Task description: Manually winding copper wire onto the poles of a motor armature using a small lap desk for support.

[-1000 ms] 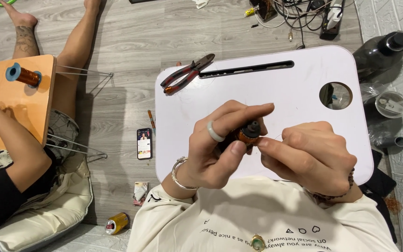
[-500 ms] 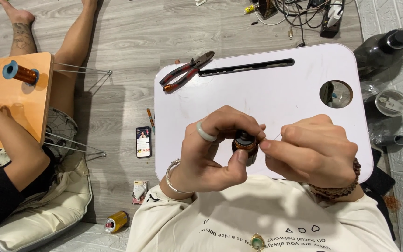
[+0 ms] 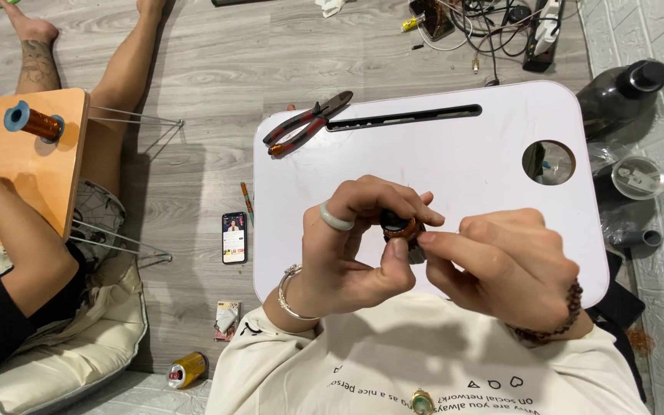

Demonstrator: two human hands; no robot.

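The left hand [image 3: 347, 246] pinches a small copper coil [image 3: 400, 225] above the white lap table [image 3: 463, 169], and the right hand [image 3: 493, 265] closes its fingertips on the coil's side. Winding looks mid-way; pliers [image 3: 307, 123] lie unused on the table's far corner

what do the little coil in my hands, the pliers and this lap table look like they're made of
The coil, held between the left hand and right hand: shiny orange-brown windings, probably enamelled copper wire on a dark core. The pliers: dull grey metal jaws, red and black grips, likely rubber or plastic. The lap table: smooth matt white top, maybe plastic or laminated board.
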